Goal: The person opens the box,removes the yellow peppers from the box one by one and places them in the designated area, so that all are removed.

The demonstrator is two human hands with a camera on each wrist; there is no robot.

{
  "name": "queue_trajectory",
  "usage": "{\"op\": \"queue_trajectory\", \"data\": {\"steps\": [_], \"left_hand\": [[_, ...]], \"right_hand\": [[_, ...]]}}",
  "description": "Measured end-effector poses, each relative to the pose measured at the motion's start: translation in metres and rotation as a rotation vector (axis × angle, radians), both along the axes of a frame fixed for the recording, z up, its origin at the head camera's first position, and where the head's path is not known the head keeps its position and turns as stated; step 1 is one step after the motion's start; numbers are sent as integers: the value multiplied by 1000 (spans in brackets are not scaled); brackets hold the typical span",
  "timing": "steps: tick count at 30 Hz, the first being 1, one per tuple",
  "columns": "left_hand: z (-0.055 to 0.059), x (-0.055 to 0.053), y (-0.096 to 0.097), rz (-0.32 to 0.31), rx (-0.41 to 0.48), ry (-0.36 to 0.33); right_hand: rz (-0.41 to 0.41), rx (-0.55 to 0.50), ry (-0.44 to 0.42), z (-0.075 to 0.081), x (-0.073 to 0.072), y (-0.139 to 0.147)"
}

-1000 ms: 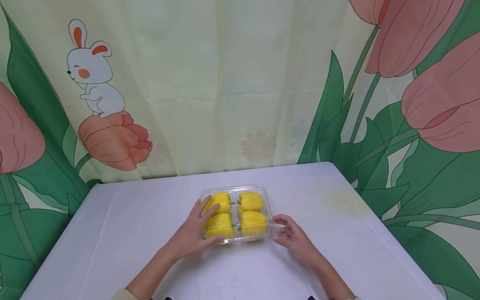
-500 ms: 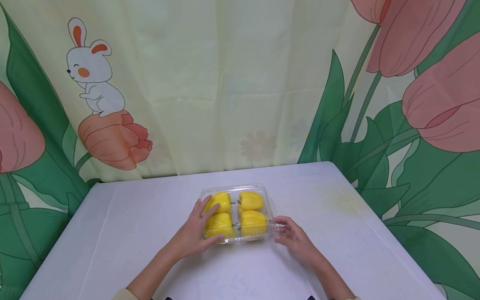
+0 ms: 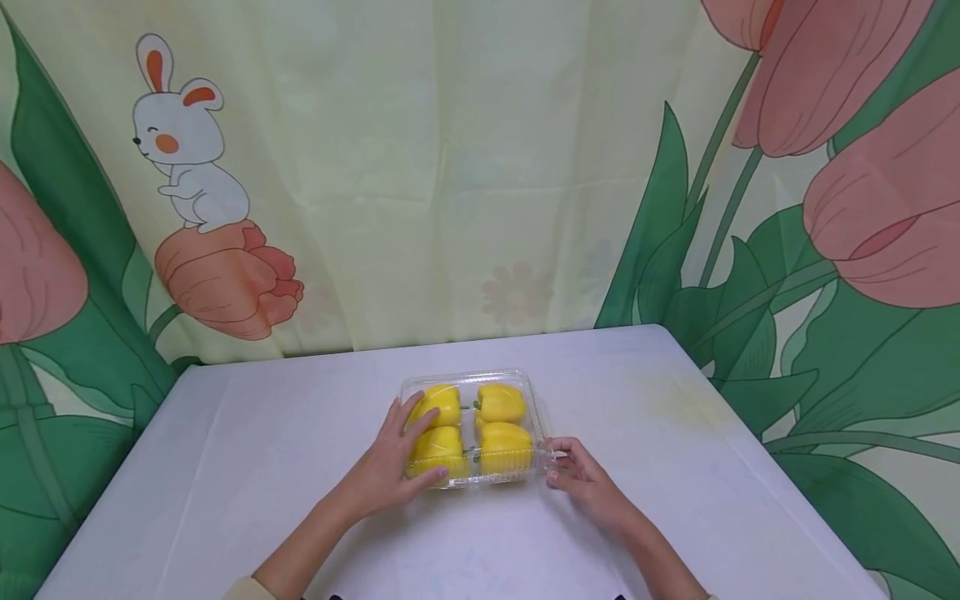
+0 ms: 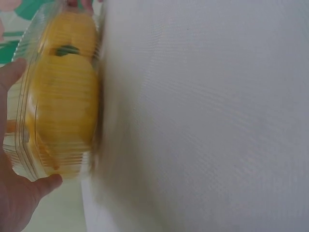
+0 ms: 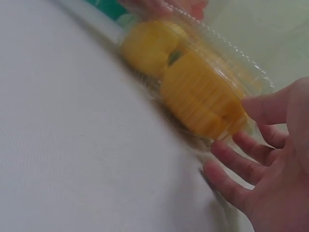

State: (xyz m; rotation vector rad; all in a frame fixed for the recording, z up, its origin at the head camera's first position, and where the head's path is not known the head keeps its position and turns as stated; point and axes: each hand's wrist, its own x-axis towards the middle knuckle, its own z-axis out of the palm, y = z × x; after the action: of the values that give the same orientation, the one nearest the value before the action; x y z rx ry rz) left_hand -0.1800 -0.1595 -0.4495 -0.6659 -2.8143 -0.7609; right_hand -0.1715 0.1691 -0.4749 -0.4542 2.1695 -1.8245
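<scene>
A clear plastic clamshell box [image 3: 471, 482] with several yellow bell peppers [image 3: 504, 404] in it sits on the white table, its lid down over them. My left hand [image 3: 386, 467] rests on the box's left side, fingers spread over the lid and thumb at the front edge. In the left wrist view the thumb [image 4: 46, 186] touches the box near its ribbed corner. At the front right corner, my right hand [image 3: 588, 487] pinches the box's rim between thumb and bent fingers. In the right wrist view the fingers [image 5: 236, 162] lie below the rim, the thumb [image 5: 268, 107] against it.
A white cloth [image 3: 285, 433] covers the table around the box. Behind the table hangs a pale curtain [image 3: 435, 167] printed with a rabbit, tulips and leaves.
My right hand's fingers have shifted slightly down and in at the box's front right corner. The left hand and the box stay almost where they were.
</scene>
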Motion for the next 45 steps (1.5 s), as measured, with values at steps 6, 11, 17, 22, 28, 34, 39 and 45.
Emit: {"op": "queue_trajectory", "data": {"steps": [6,11,17,22,28,34,39,45], "left_hand": [[0,0,0,-20,33,6],[-1,-1,0,-21,30,2],[0,-1,0,-13,27,-9],[0,-1,0,-4,3,12],[0,0,-1,7,-5,42],[0,-1,-1,9,-13,77],[0,0,-1,20,-39,104],[1,3,-4,39,-52,111]], "right_hand": [[-15,31,52,1,-1,-4],[-38,55,33,1,-1,-6],[-57,57,-4,0,-2,-7],[-57,61,-13,0,-3,-7],[-67,36,-9,0,-4,-4],[-66,38,24,3,-5,-1],[-144,117,47,8,-6,-2],[-212,171,39,17,-7,-3]]}}
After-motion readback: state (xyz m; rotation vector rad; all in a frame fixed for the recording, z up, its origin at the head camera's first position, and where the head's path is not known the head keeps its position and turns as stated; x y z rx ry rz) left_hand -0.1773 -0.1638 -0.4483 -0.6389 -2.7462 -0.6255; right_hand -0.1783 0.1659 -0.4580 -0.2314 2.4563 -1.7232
